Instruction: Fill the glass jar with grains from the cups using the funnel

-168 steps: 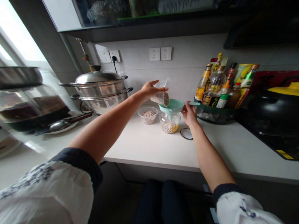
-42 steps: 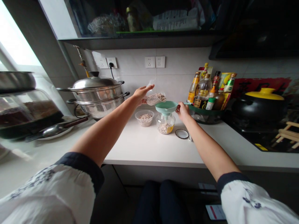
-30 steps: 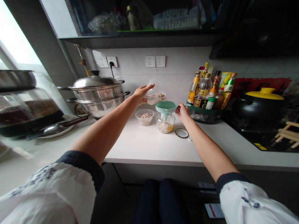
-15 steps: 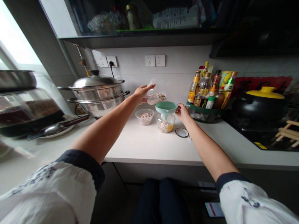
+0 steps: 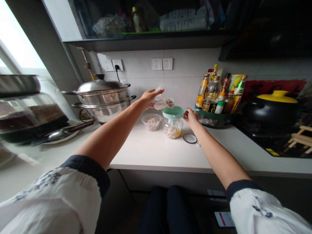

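clear cup (image 5: 163,102) stays tilted in left hand (image 5: 149,97); right hand (image 5: 190,117) still grips funnel (image 5: 173,112).

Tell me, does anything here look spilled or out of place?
Nothing looks spilled. The left hand tips a clear cup of grains over the green funnel, which sits in a jar; the right hand steadies it. The jar's lid lies loose on the counter.

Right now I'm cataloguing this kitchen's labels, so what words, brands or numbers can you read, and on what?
None can be read.
Sauce bottles in the green tray: labels too small and blurred.
Packet on the upper shelf: lines of print, illegible.
Red panel behind the black pot: dark characters, blurred.
Glass jar under the funnel: yellow label, unreadable.
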`<state>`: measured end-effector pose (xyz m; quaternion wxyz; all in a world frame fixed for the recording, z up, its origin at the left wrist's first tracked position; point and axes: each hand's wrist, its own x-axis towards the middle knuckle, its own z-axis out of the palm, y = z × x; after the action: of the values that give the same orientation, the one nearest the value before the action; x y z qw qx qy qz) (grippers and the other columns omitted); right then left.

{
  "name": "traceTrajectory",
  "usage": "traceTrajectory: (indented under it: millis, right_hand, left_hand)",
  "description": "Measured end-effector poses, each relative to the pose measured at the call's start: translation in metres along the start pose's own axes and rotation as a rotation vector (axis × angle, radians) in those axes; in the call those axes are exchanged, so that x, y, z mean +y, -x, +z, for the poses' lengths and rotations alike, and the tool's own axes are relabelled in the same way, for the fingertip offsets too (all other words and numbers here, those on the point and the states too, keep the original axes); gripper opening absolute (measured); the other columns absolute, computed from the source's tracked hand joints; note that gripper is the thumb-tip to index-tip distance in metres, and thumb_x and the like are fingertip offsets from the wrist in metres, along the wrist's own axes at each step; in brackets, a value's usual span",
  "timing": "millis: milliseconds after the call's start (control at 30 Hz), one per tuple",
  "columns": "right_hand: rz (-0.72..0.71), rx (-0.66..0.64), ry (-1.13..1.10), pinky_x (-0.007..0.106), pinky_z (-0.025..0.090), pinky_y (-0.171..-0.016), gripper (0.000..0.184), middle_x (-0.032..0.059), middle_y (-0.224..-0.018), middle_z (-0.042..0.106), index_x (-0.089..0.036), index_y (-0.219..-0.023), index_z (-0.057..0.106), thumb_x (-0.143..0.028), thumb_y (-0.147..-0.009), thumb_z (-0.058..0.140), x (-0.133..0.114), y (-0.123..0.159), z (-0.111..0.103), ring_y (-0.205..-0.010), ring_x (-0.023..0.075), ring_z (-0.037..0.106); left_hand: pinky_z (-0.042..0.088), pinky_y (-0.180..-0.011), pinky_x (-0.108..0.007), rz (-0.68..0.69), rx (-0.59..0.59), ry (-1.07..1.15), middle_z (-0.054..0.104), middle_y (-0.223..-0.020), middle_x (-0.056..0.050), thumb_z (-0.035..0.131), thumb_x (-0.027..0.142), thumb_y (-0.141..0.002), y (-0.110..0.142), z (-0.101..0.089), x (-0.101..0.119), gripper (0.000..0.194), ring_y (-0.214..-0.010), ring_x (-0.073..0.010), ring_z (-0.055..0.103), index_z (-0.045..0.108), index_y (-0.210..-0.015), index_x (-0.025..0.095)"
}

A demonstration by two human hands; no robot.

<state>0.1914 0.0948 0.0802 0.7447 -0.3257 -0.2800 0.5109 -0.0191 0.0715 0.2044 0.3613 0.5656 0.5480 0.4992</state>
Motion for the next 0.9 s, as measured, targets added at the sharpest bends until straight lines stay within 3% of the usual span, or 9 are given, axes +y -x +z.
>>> traceTrajectory:
  millis: [233, 567, 900]
  right_hand:
    - [-0.041, -0.023, 0.007, 0.014, 0.036, -0.039, 0.021, -0.0093, -0.043, 0.038, -0.020, -0.057, 0.040, -0.013, -0.072, 0.053, 0.005, 0.002, -0.001, -0.040, 0.0053, 0.038]
    - [-0.052, -0.039, 0.027, 0.014, 0.036, -0.039, 0.020, -0.0092, -0.043, 0.039, -0.020, -0.057, 0.042, -0.014, -0.072, 0.053, 0.005, 0.002, -0.002, -0.041, 0.0049, 0.039]
    - [-0.060, -0.056, 0.042, 0.014, 0.038, -0.040, 0.020, -0.0094, -0.044, 0.040, -0.020, -0.058, 0.042, -0.017, -0.070, 0.057, 0.005, 0.001, -0.004, -0.041, 0.0044, 0.039]
  left_hand:
    - [0.051, -0.079, -0.040, 0.021, -0.066, -0.074, 0.054, -0.131, -0.016, 0.077, 0.057, -0.058, -0.002, 0.001, 0.000, 0.095, -0.108, -0.0327, 0.060, 0.041, -0.140, 0.025]
    - [0.048, -0.085, -0.031, 0.135, -0.044, -0.212, 0.059, -0.126, -0.012, 0.081, 0.051, -0.056, 0.006, 0.010, 0.004, 0.094, -0.108, -0.0272, 0.061, 0.044, -0.138, 0.024]
    - [0.049, -0.082, -0.030, 0.172, -0.063, -0.244, 0.058, -0.127, -0.012, 0.082, 0.050, -0.055, 0.005, 0.011, 0.004, 0.098, -0.104, -0.0260, 0.062, 0.042, -0.140, 0.023]
